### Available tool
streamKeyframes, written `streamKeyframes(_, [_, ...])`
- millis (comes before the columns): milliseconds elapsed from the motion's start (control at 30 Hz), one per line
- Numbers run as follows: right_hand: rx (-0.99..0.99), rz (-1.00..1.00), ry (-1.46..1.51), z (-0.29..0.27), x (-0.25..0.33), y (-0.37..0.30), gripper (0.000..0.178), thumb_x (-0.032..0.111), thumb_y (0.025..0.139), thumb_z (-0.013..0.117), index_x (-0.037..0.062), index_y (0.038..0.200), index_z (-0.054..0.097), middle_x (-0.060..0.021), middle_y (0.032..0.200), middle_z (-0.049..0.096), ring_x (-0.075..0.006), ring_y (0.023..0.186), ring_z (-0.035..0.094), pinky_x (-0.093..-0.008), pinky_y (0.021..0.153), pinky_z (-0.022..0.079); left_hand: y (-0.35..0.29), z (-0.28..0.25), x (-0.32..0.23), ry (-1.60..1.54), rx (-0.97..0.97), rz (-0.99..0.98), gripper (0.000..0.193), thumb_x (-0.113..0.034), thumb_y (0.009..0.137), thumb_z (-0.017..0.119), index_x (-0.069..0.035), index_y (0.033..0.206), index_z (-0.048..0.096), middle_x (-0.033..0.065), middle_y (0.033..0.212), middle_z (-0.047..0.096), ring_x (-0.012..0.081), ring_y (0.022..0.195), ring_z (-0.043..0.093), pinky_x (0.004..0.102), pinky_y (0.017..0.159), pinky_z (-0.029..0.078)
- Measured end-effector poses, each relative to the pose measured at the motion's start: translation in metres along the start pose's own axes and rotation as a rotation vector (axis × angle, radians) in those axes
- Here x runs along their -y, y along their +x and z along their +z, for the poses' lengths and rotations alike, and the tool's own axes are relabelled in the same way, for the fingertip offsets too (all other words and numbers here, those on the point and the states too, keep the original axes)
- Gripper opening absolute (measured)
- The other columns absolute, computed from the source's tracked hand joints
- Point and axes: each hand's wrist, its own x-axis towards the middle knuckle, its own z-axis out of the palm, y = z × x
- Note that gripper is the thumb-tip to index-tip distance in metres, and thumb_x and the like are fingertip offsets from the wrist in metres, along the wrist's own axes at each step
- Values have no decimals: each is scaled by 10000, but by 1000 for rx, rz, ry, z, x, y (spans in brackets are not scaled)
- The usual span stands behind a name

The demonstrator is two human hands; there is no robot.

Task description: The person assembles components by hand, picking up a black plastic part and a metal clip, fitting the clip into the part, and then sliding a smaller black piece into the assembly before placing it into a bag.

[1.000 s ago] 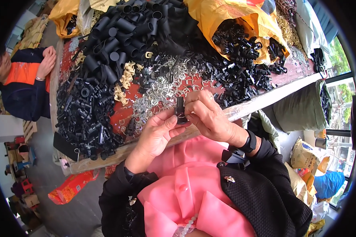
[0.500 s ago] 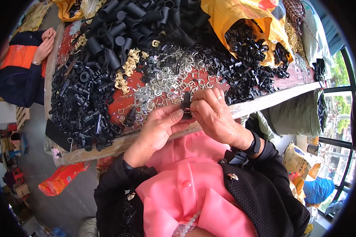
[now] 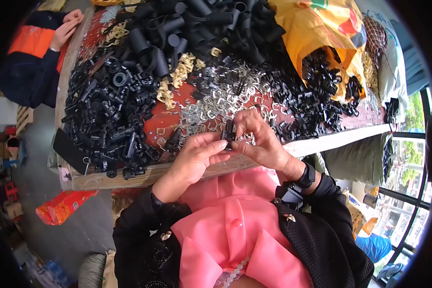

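Note:
Both my hands meet over the table's near edge around a small black plastic part (image 3: pixel 228 136). My left hand (image 3: pixel 200 152) pinches it between thumb and fingers from the left. On the other side, my right hand (image 3: pixel 259 141) has its thumb and fingers closed at the same part; my fingers cover some of it. Just beyond lie many U-shaped silver metal clips (image 3: pixel 216 106), spread over the red tabletop (image 3: pixel 164 119). A heap of black plastic fittings (image 3: pixel 108 105) lies left of my hands, and another pile of small black pieces (image 3: pixel 306 103) lies to the right.
Black tubes (image 3: pixel 170 36) are heaped at the far side, beside gold-coloured clips (image 3: pixel 181 71). A yellow bag (image 3: pixel 317 29) spills black pieces at the far right. Another person's hands (image 3: pixel 67 30) rest by the table's left edge. A red package (image 3: pixel 65 205) lies on the floor.
The view has shifted, so the table appears further right. My right hand's fingers have loosened and changed their hold on the black part, while my left hand keeps its pinch.

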Motion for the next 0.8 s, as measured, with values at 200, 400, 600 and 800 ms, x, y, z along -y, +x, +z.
streamKeyframes(200, [232, -204, -6, 12, -2, 61, 117, 38, 704, 589, 66, 796, 522, -69, 840, 503, -226, 792, 517, -353, 763, 388, -28, -38, -16, -22, -182, 178, 252, -104, 834, 485, 25, 1051, 499, 153, 981, 572, 228, 866, 587, 264, 716, 489])
streamKeyframes(400, [294, -491, -840, 73, -32, 113, 184, 36, 685, 561, 77, 861, 533, -78, 804, 522, -246, 732, 560, -337, 675, 431, -43, -52, -14, -111, -301, 315, 217, -99, 832, 489, 9, 1020, 512, 169, 971, 574, 241, 868, 588, 262, 716, 491])
streamKeyframes(600, [145, -242, -459, 65, -37, 106, 188, 68, 727, 572, 76, 906, 515, -57, 786, 514, -196, 652, 554, -291, 667, 423, -44, -57, -13, -179, -340, 357, 193, -96, 830, 496, -4, 997, 526, 161, 961, 579, 241, 878, 587, 263, 712, 491])
streamKeyframes(800, [122, 255, 635, 26, -14, 63, 103, 151, 809, 561, 58, 830, 520, -19, 894, 504, -99, 785, 476, -233, 705, 394, -32, -32, -13, -172, -258, 308, 189, -82, 814, 523, -1, 984, 532, 123, 941, 587, 228, 867, 588, 256, 715, 486])
